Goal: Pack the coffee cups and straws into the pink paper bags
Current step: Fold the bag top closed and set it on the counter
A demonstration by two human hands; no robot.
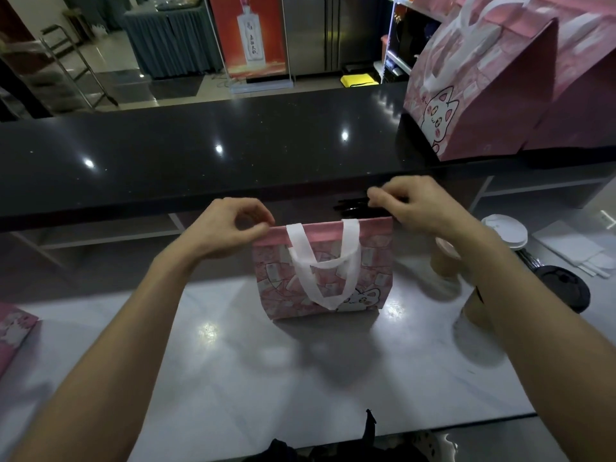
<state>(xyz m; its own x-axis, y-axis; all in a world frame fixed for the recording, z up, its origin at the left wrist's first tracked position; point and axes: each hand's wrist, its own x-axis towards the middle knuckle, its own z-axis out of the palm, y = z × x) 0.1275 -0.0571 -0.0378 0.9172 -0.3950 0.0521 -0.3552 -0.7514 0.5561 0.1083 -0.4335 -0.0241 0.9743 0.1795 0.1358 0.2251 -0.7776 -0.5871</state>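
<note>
Both hands, left hand (233, 225) and right hand (413, 208), pinching top corners of pink cat-print bag (320, 278), frame centre on grey worktop (233, 361). Could tip, or forearm knock coffee cup (445, 258) right.

Bag (320, 278) upright on worktop (233, 361); cups (446, 261) right; packed bags (483, 95) on counter (200, 155) behind.

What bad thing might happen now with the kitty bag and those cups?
The right forearm is right beside the brown paper cups, so pulling back could knock one over. The left hand and right hand pinch the top corners of the pink bag; tugging too hard might tear or crumple its rim. The bag looks light, so it could tip on the grey counter.
</note>
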